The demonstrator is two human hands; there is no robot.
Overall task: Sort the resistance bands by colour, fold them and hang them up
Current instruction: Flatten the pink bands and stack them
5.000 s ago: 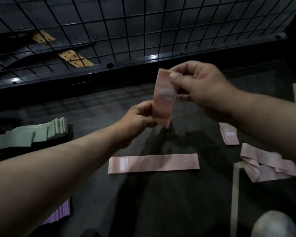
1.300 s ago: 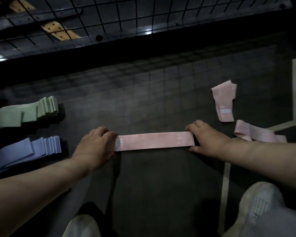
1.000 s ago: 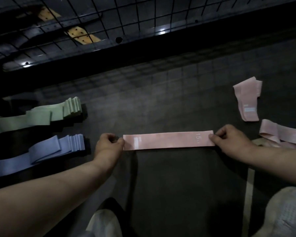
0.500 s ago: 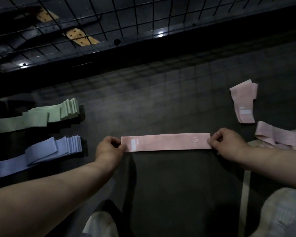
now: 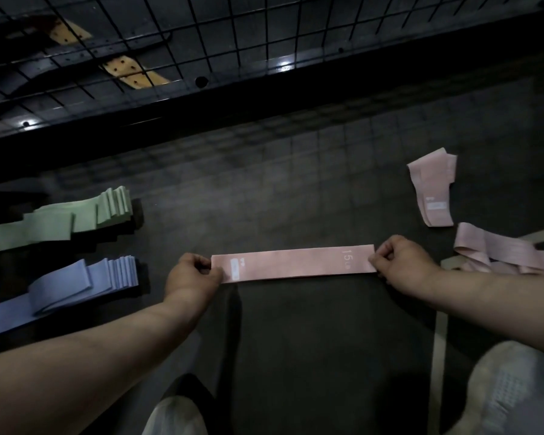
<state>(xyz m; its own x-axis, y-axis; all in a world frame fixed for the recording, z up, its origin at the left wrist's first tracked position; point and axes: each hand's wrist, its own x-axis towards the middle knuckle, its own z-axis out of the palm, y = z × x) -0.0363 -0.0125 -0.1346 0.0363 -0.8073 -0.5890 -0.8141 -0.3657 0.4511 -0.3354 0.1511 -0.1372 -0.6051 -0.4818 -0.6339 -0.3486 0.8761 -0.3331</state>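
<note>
A pink resistance band marked 15 lies stretched flat across the dark floor. My left hand pinches its left end and my right hand pinches its right end. A folded pink band lies at the right, farther away. Loose pink bands lie in a heap beyond my right forearm. At the left sit a stack of folded green bands and, nearer to me, a stack of folded blue bands.
A black wire grid panel runs along the far side, with tan perforated pieces behind it. Pale tape lines mark the floor at the right. My two light shoes are at the bottom edge.
Five seconds ago both hands held a folded pink band in the air; it now lies at the right. Since then both hands took the flat band's ends and hold it stretched.
</note>
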